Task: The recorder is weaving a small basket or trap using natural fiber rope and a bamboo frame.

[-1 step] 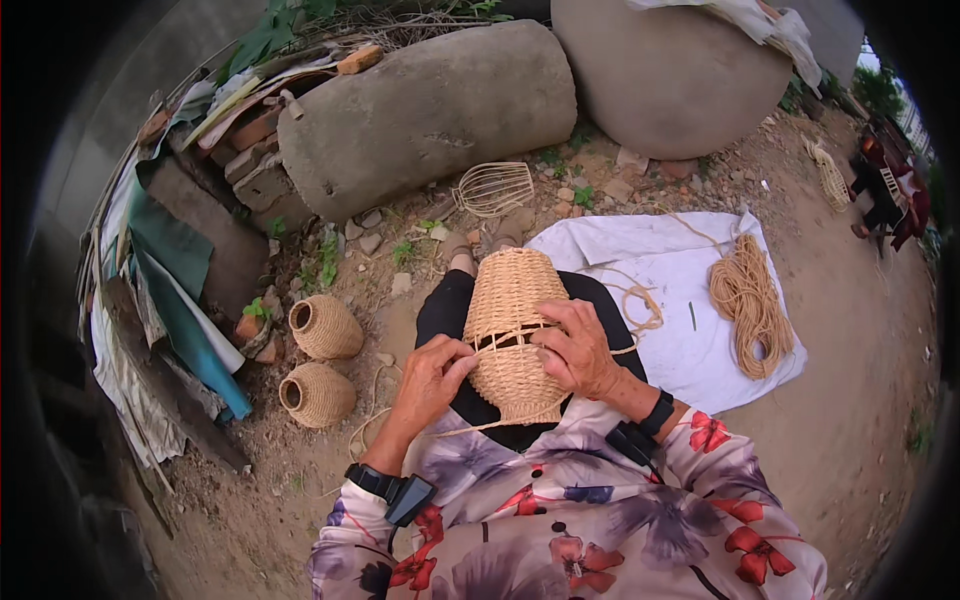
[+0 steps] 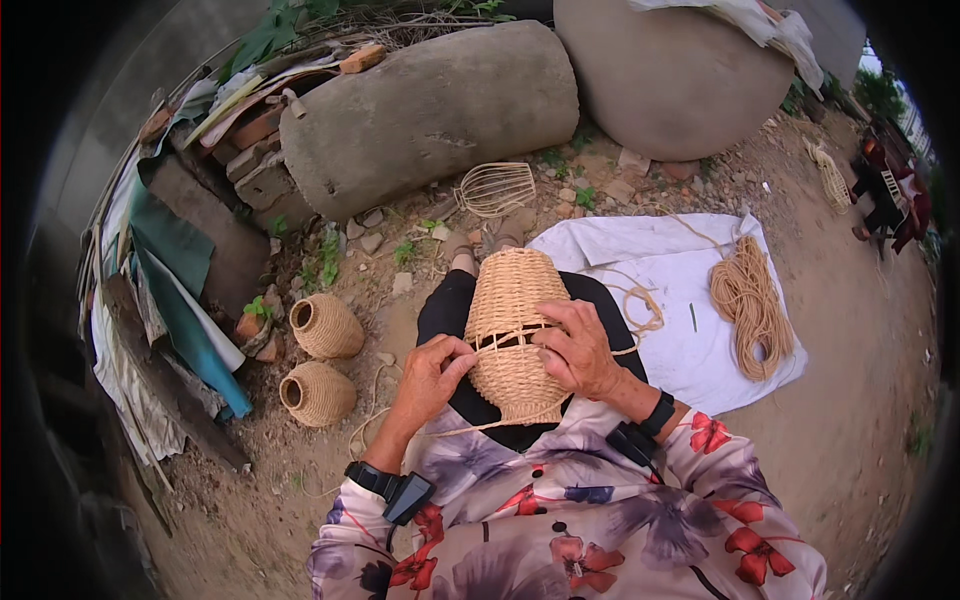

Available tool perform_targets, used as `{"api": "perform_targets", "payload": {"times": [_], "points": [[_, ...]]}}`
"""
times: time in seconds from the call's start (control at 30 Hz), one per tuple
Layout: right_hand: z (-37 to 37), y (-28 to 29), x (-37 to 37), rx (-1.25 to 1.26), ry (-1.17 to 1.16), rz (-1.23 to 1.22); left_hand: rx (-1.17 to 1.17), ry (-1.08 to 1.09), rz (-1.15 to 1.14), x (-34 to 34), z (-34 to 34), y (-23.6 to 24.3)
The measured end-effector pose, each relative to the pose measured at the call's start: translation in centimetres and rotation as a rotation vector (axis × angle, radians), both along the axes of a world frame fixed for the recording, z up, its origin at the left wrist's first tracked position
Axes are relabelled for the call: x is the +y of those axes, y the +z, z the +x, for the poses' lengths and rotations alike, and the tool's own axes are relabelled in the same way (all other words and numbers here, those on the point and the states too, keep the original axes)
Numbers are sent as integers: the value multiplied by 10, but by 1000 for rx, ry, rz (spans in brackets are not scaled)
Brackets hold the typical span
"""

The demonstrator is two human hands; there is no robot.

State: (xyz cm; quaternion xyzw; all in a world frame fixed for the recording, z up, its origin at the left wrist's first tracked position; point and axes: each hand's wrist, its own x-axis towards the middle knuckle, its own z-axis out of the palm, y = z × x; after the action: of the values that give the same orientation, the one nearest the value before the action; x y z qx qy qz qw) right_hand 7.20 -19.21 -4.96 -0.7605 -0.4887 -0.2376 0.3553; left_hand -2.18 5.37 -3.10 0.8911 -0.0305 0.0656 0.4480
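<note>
A woven straw-coloured basket [image 2: 512, 285] lies across my lap, with an open band of bare stakes around its middle. My left hand [image 2: 432, 375] is closed in a pinch at the left side of that gap, on a pale weaving cord [image 2: 505, 340]. My right hand [image 2: 582, 355] has its bent fingers on the basket and cord at the right of the gap, partly hiding them. Loose cord trails from the work over my legs and onto a white sheet [image 2: 650, 365] to the right.
Two small woven pots [image 2: 335, 330] lie at my left. A coil of cord [image 2: 750, 310] rests on the sheet. Ahead are a bare frame [image 2: 495, 190], a concrete cylinder [image 2: 430, 110] and a rounded slab [image 2: 675, 80]. Bricks and tarps [image 2: 175, 250] are piled left; dark objects [image 2: 890, 190] stand right.
</note>
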Motion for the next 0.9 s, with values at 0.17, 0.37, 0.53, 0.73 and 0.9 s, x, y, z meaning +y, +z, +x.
{"api": "perform_targets", "payload": {"times": [0.17,0.37,0.53,0.73,0.9], "points": [[-1,-1,-4,-13,-11,-14,-17,54,190,9,2,10],[4,0,-9,-44,-9,7,245,440,1007,165,-166,-74],[4,-2,-12,-42,6,-24,242,490,1030,179,-173,-69],[2,-4,-9,-32,3,-27,22,74,187,35,-3,-14],[3,-3,-3,-40,13,-32,-145,-25,210,-2,4,6]]}}
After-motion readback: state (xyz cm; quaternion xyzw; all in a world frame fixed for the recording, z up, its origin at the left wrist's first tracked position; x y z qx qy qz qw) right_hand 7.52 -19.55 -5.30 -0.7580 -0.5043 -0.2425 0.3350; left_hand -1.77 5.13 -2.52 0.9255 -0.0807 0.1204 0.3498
